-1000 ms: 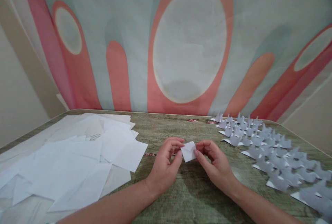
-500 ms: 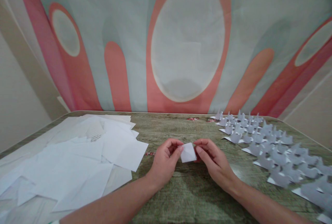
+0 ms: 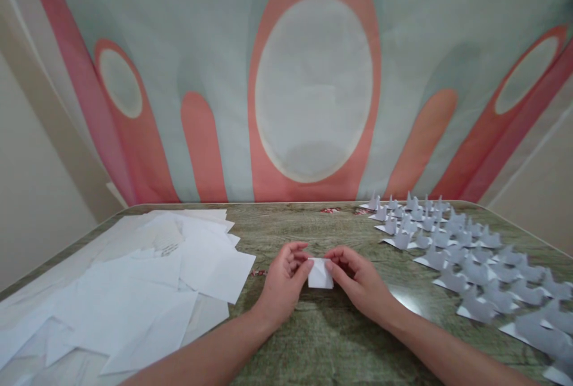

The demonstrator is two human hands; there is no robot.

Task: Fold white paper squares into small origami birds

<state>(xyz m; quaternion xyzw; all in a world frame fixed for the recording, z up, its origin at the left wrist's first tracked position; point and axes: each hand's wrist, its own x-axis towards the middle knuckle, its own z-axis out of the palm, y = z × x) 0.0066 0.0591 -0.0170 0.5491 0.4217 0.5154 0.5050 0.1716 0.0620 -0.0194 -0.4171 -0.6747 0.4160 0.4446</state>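
Observation:
A small folded white paper square (image 3: 320, 274) is held between my two hands just above the table's middle. My left hand (image 3: 286, 275) pinches its left edge, thumb in front and fingers behind. On the opposite edge, my right hand (image 3: 356, 275) grips it the same way, thumb near the top corner. A faint crease shows on the paper's face. Both hands' back fingers are partly hidden.
A spread pile of white paper sheets (image 3: 134, 278) covers the table's left side. Rows of folded white paper figures (image 3: 474, 269) stand on the right. Small red patches (image 3: 330, 210) mark the wood-grain table (image 3: 277, 222). A printed backdrop (image 3: 233, 46) hangs behind.
The paper square has turned to lie straighter between my hands, and my right thumb now presses on its front. My right hand has come slightly left. The camera view has tilted a little.

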